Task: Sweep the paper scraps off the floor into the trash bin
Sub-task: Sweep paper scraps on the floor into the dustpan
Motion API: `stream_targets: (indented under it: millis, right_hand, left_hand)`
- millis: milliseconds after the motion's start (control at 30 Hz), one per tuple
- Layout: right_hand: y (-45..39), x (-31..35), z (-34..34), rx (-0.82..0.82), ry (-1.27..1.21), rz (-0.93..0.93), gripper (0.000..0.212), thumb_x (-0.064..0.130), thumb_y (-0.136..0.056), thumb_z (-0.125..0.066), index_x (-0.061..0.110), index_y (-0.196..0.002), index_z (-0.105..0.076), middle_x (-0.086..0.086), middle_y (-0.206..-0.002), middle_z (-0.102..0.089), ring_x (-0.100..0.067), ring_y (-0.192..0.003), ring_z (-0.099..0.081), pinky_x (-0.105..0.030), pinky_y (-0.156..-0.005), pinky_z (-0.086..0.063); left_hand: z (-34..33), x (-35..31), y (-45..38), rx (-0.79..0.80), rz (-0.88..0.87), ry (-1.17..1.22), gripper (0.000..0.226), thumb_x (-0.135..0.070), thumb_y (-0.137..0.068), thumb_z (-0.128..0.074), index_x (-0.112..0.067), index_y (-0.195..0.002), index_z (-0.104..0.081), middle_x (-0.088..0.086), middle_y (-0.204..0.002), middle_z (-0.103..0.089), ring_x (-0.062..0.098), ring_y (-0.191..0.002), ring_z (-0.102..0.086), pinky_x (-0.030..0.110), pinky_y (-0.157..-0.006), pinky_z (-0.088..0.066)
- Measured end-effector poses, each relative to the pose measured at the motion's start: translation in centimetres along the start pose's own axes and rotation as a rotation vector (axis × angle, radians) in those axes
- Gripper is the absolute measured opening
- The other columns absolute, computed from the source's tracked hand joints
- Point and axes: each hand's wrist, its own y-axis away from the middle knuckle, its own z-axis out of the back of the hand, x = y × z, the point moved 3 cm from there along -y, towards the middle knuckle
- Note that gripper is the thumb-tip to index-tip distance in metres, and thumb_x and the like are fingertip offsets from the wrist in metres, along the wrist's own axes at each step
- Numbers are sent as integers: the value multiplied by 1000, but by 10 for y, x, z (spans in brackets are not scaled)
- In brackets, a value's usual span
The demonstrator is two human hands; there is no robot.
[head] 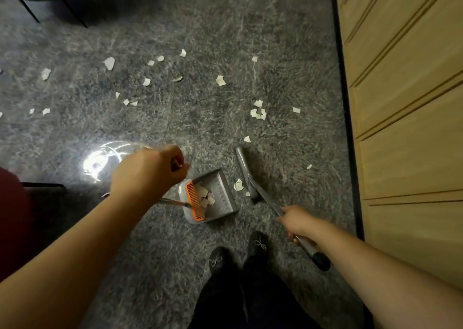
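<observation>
A grey dustpan with an orange comb edge is steadied on the speckled floor by its upright handle, around which the left hand is curled. The broom handle is gripped by the right hand, and the broom head is set on the floor just beside the pan's open mouth. A few paper scraps are already held inside the pan; two more lie between the broom head and the pan.

The step is judged best done with the pan's lip pressed flat to the floor and the broom drawn in short, low strokes toward it, so light pieces are not flicked over the rim.

Most scraps are spread well beyond both hands, toward the far side of the floor, with a small cluster nearer the wooden panelling along the right edge. No trash bin can be made out. Dark shoes are seen at the near edge.
</observation>
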Motion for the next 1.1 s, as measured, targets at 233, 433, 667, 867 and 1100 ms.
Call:
stream_targets:
  millis: [233, 433, 667, 867, 1100]
  right_hand:
    - [-7, 25, -18, 160, -247, -49, 28, 16, -100, -45, 21, -127, -49, -4, -54, -47, -10, -35, -42, -18, -34, -35]
    - [28, 42, -33, 121, -334, 14, 42, 13, -99, -46, 17, -140, -42, -4, -56, -46, -8, -31, -42, -17, -33, -34]
    - [40, 34, 5, -70, -456, 7, 34, 11, -100, -43, 13, -134, -48, -4, -57, -44, -7, -30, -38, -16, -32, -31]
    - [37, -6, 54, -186, -546, -56, 47, 15, -101, -44, 19, -146, -35, -8, -63, -50, -13, -44, -43, -22, -40, -38]
    - [32, -64, 142, -268, -546, -79, 40, 13, -101, -45, 11, -140, -44, -8, -67, -52, -15, -50, -47, -19, -38, -37]
  left_hand:
    - [1, 16, -17, 25, -7, 58, 22, -52, -84, -66, -31, -90, -66, -9, -62, -51, 20, -58, -56, 22, -47, -33]
    - [6, 39, -16, 34, -15, 126, 22, -53, -83, -67, -32, -90, -65, -8, -64, -54, 17, -57, -55, 22, -48, -36]
    - [7, 39, -32, 68, 18, 211, 19, -57, -80, -66, -41, -77, -57, -11, -63, -61, 13, -59, -57, 24, -50, -41]
    - [13, -15, -65, 90, -98, 221, 20, -59, -80, -65, -39, -83, -61, -10, -68, -66, 14, -63, -61, 28, -56, -51]
    - [15, -126, -121, 55, -221, 208, 20, -56, -82, -65, -37, -87, -64, -14, -59, -51, 11, -55, -46, 16, -44, -28]
